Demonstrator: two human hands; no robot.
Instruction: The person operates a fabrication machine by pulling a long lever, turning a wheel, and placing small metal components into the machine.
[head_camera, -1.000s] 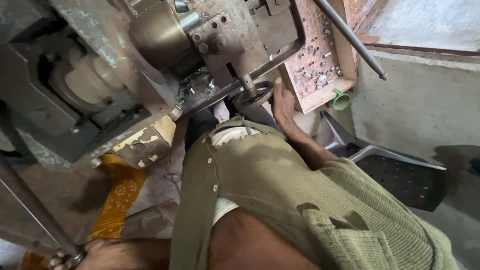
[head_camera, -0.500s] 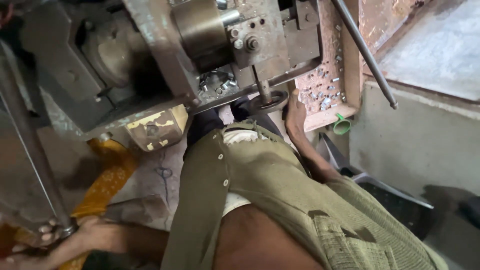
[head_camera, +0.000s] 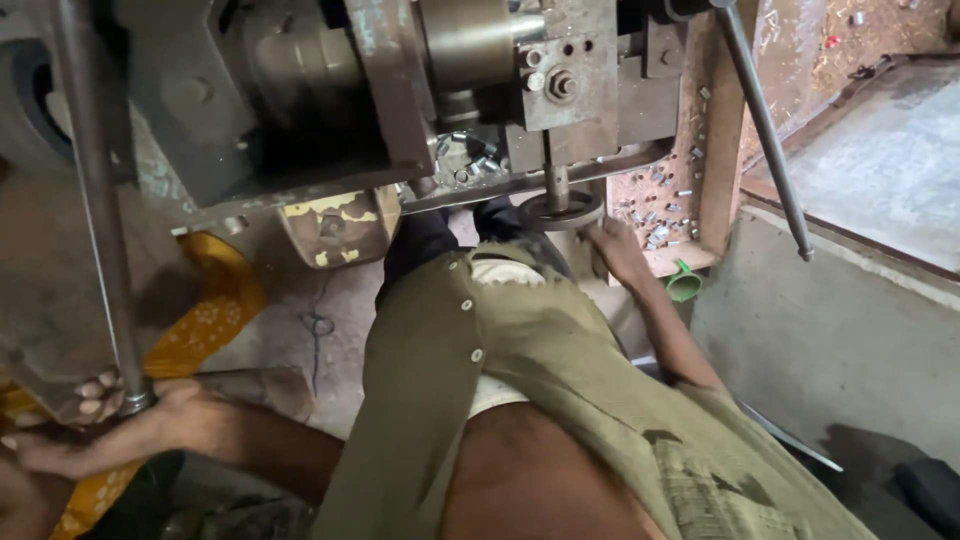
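the big grey machine (head_camera: 300, 110) fills the top of the view, its block with bolts (head_camera: 575, 75) hanging over a narrow gap where loose metal bits lie. from that block a short shaft drops to a round handwheel (head_camera: 560, 210), just below the machine's lower edge. the right hand (head_camera: 612, 245) is at the wheel's right rim, fingers touching it; how tightly this grip closes cannot be told, since the wheel and the wrist hide most of it. the left hand (head_camera: 95, 415) is far off at the lower left, its grip wrapped together around the bottom of a long upright steel lever (head_camera: 95, 200).

the main danger, as i judge it, is pinching: the right fingers sit close under moving metal, and a pull on the lever while they are there could trap them. the loose green shirt (head_camera: 520, 380) hangs near the wheel and could catch on it if it spins. another thin rod (head_camera: 765, 130) slants down at the right, near the forearm. small metal pieces (head_camera: 655, 215) lie scattered in the reddish tray (head_camera: 720, 150) beside the wheel; sharp edges there could cut a hand. a green cup (head_camera: 684, 285) sits just under the tray's corner.
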